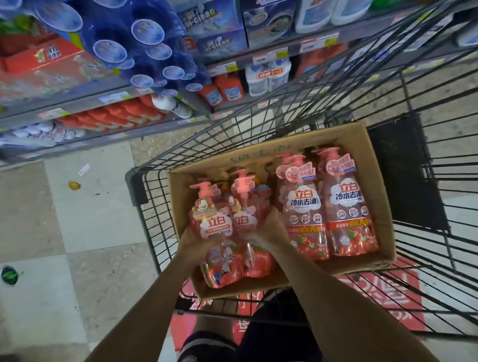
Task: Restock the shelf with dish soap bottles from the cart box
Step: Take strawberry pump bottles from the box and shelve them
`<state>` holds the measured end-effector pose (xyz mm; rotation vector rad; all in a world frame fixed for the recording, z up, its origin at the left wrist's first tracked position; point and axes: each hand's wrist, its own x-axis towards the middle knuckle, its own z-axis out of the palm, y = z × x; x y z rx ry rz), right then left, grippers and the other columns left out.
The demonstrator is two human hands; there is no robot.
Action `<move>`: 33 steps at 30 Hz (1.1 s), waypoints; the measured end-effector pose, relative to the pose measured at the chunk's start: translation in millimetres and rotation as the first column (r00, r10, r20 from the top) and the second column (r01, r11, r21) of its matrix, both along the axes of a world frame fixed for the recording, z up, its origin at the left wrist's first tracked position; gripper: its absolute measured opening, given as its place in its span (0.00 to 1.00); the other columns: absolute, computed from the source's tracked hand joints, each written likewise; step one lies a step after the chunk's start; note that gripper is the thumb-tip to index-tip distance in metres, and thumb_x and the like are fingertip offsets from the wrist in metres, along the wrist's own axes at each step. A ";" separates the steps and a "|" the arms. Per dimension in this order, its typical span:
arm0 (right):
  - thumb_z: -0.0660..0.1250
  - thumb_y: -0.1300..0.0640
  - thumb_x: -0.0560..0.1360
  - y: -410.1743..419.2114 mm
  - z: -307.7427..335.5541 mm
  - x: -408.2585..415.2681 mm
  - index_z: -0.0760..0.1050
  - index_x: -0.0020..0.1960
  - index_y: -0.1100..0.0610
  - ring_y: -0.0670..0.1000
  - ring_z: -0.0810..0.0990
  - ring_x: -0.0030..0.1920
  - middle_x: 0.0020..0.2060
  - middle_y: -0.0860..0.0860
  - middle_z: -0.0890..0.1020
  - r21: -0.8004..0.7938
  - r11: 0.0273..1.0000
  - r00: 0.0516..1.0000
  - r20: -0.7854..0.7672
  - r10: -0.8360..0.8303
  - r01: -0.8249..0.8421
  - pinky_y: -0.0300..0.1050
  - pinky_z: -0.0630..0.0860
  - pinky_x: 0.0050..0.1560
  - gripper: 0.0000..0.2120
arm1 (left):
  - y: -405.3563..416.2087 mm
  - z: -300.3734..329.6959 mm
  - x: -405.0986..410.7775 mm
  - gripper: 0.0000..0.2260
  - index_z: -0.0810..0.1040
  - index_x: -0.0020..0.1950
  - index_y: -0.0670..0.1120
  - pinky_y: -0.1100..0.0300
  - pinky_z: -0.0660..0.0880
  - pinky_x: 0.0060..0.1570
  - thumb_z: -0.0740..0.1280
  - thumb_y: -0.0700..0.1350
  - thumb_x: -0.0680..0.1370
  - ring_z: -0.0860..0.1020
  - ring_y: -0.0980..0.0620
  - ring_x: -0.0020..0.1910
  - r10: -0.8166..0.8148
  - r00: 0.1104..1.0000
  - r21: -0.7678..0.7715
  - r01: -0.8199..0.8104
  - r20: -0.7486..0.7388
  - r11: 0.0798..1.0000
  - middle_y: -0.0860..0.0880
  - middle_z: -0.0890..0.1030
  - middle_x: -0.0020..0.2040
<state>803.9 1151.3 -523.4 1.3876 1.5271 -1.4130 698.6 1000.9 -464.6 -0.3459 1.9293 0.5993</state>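
Cardboard box [372, 160] sits open-topped inside the wire cart [449, 189], its left wall close against the cart's left side and a dark gap of bare basket on its right. Four pink pump bottles of dish soap show in it: two small bottles [226, 224] on the left, two taller bottles [325, 207] standing against the right wall. Left hand [190, 243] curls around the outer side of the left small bottle; right hand [269, 228] wraps the outer side of the other, wedged between it and the tall pair. Both small bottles are pressed together between the hands. Shelf [101, 137] runs along the upper left, stocked with orange and white bottles, with open tiled floor [58, 227] between it and the cart's corner
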 end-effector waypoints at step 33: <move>0.82 0.64 0.52 -174.0 254.4 -68.4 0.74 0.65 0.53 0.54 0.86 0.48 0.50 0.52 0.87 -0.319 0.927 0.523 -0.765 -0.375 0.198 0.50 0.82 0.46 0.43 | -247.9 240.7 -43.5 0.31 0.66 0.69 0.46 0.57 0.82 0.47 0.75 0.35 0.70 0.83 0.48 0.53 0.518 0.758 0.743 -0.066 -0.396 0.666 0.46 0.84 0.55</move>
